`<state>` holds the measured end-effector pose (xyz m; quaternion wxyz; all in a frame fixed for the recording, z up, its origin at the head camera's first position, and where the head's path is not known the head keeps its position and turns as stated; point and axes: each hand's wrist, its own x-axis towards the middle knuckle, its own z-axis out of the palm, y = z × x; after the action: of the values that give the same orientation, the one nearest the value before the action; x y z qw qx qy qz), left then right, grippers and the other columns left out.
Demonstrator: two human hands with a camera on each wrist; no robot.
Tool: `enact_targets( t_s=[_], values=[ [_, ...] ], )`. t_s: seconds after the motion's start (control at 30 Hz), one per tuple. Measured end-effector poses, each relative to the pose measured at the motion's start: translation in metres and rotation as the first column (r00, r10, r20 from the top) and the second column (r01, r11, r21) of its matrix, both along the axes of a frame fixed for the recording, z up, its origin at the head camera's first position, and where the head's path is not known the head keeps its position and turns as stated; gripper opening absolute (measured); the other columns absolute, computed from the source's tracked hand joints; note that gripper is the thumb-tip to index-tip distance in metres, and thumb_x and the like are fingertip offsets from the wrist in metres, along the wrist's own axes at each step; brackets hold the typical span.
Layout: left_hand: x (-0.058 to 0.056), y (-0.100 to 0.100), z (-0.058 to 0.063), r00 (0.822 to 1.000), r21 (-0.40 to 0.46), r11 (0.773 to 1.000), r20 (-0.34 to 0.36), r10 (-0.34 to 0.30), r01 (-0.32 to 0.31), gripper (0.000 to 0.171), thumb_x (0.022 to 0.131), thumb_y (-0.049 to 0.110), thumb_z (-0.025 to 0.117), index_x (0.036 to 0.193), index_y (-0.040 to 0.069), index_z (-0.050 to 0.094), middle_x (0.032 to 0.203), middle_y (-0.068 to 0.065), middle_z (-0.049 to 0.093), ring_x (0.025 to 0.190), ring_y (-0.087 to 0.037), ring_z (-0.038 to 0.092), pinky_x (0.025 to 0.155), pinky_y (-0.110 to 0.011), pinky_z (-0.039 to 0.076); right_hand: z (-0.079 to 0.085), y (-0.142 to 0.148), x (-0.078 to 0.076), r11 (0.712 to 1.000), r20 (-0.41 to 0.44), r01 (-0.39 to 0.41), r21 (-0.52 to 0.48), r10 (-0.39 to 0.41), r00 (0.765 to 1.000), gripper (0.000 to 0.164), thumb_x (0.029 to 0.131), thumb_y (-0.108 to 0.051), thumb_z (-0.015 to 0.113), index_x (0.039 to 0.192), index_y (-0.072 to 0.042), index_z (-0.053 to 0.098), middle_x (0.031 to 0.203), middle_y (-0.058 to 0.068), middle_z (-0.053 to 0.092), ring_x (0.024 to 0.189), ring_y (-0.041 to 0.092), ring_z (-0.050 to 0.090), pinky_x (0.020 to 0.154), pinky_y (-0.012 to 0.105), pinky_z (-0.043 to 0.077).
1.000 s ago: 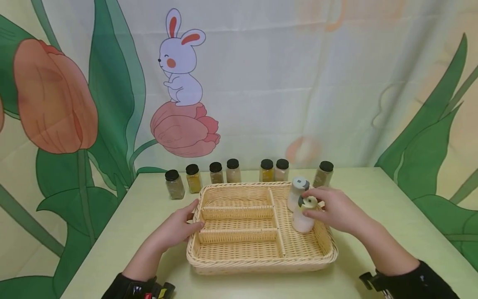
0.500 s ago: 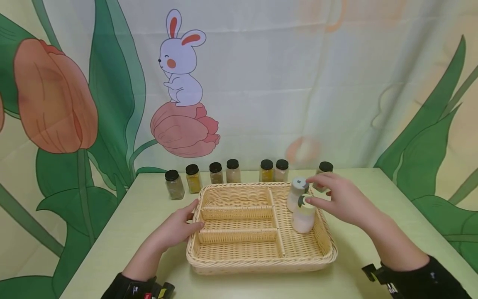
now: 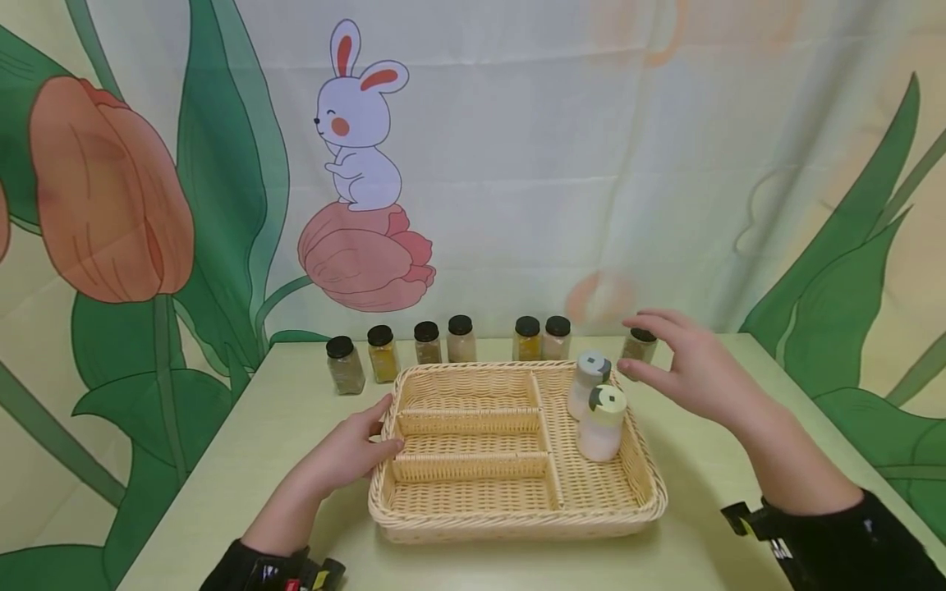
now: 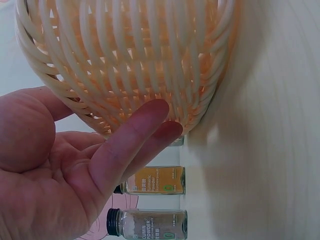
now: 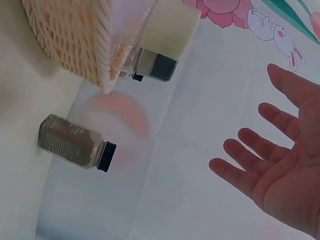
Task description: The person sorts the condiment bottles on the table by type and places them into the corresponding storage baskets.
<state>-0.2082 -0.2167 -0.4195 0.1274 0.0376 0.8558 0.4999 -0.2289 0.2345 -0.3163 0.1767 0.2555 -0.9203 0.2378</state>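
A wicker basket (image 3: 473, 515) with a divided left side stands on the table. My left hand (image 3: 347, 451) holds its left side, thumb over the rim; in the left wrist view its fingers (image 4: 135, 130) lie against the woven outer wall. Two white shaker bottles stand upright in the long right compartment, a cream-topped bottle (image 3: 601, 433) in front of a grey-topped bottle (image 3: 585, 396). My right hand (image 3: 698, 373) hovers right of them with fingers spread and nothing held. Beyond its fingertips stands a black-capped spice jar (image 3: 637, 350), partly covered; it also shows in the right wrist view.
Several more black-capped spice jars line the table behind the basket, among them a cumin jar (image 3: 346, 369) and a turmeric jar (image 3: 383, 358). A printed curtain (image 3: 517, 164) hangs at the table's back edge. Three left compartments of the basket show bare weave.
My right hand has let go of the cream-topped shaker bottle and moved right and up towards the jar at the back right. My left hand and the basket have stayed put.
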Motion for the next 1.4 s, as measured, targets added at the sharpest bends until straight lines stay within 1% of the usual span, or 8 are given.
enact_targets(
  t_s=[0.17, 0.37, 0.63, 0.73, 1.03, 1.23, 1.4],
  values=[
    [0.000, 0.000, -0.001, 1.000, -0.006, 1.000, -0.002, 0.002, -0.002, 0.081, 0.099, 0.012, 0.066, 0.164, 0.008, 0.017, 0.145, -0.030, 0.049, 0.089, -0.022, 0.072, 0.067, -0.039, 0.063, 0.003, 0.004, -0.007, 0.999, 0.001, 0.034, 0.008, -0.034, 0.999, 0.060, 0.091, -0.030, 0.079, 0.141, -0.005, 0.057, 0.144, 0.026, 0.049, 0.129, 0.051, 0.047, 0.098, 0.071, 0.042],
    [-0.001, 0.001, -0.002, 1.000, -0.010, 1.000, 0.001, 0.018, -0.018, 0.081, 0.099, 0.012, 0.067, 0.164, 0.009, 0.019, 0.145, -0.028, 0.050, 0.088, -0.021, 0.072, 0.067, -0.038, 0.063, 0.006, 0.010, -0.015, 0.996, 0.016, 0.090, 0.017, -0.090, 0.996, 0.064, 0.093, -0.033, 0.077, 0.145, -0.005, 0.054, 0.149, 0.028, 0.043, 0.131, 0.053, 0.044, 0.098, 0.072, 0.041],
    [0.001, 0.000, 0.000, 1.000, -0.015, 1.000, 0.002, 0.009, -0.009, 0.081, 0.099, 0.013, 0.066, 0.164, 0.009, 0.017, 0.147, -0.031, 0.046, 0.090, -0.022, 0.072, 0.067, -0.039, 0.062, 0.005, 0.017, -0.029, 0.993, 0.033, 0.117, 0.029, -0.118, 0.992, 0.067, 0.093, -0.030, 0.077, 0.147, -0.003, 0.050, 0.152, 0.033, 0.037, 0.134, 0.057, 0.038, 0.101, 0.075, 0.036],
    [0.001, 0.000, 0.000, 1.000, -0.013, 1.000, 0.005, 0.011, -0.011, 0.081, 0.100, 0.013, 0.066, 0.164, 0.008, 0.017, 0.149, -0.031, 0.045, 0.092, -0.023, 0.072, 0.067, -0.039, 0.063, 0.004, 0.020, -0.035, 0.991, 0.040, 0.126, 0.034, -0.127, 0.991, 0.067, 0.093, -0.031, 0.077, 0.147, -0.002, 0.050, 0.152, 0.034, 0.036, 0.135, 0.057, 0.036, 0.102, 0.075, 0.034],
    [-0.002, 0.000, -0.003, 1.000, 0.000, 1.000, 0.003, 0.013, -0.013, 0.081, 0.099, 0.013, 0.067, 0.164, 0.009, 0.018, 0.150, -0.030, 0.044, 0.093, -0.022, 0.072, 0.068, -0.039, 0.063, -0.001, 0.030, -0.052, 0.984, 0.118, 0.174, 0.048, -0.178, 0.977, 0.071, 0.095, -0.034, 0.073, 0.151, -0.001, 0.044, 0.156, 0.037, 0.028, 0.138, 0.060, 0.029, 0.105, 0.076, 0.028],
    [0.000, 0.000, 0.000, 1.000, -0.001, 1.000, -0.005, -0.004, 0.004, 0.081, 0.100, 0.013, 0.066, 0.164, 0.008, 0.017, 0.149, -0.031, 0.045, 0.094, -0.023, 0.072, 0.069, -0.040, 0.063, -0.007, 0.038, -0.064, 0.979, 0.167, 0.197, 0.060, -0.204, 0.965, 0.074, 0.097, -0.037, 0.070, 0.154, 0.000, 0.039, 0.157, 0.038, 0.023, 0.139, 0.060, 0.025, 0.106, 0.076, 0.026],
    [0.002, 0.000, 0.002, 1.000, 0.000, 1.000, -0.004, -0.005, 0.005, 0.081, 0.100, 0.013, 0.066, 0.164, 0.008, 0.017, 0.148, -0.030, 0.046, 0.092, -0.022, 0.072, 0.069, -0.040, 0.063, -0.012, 0.045, -0.073, 0.976, 0.194, 0.204, 0.076, -0.215, 0.957, 0.076, 0.098, -0.038, 0.069, 0.154, 0.002, 0.036, 0.156, 0.040, 0.022, 0.140, 0.061, 0.023, 0.107, 0.076, 0.024]
  ],
)
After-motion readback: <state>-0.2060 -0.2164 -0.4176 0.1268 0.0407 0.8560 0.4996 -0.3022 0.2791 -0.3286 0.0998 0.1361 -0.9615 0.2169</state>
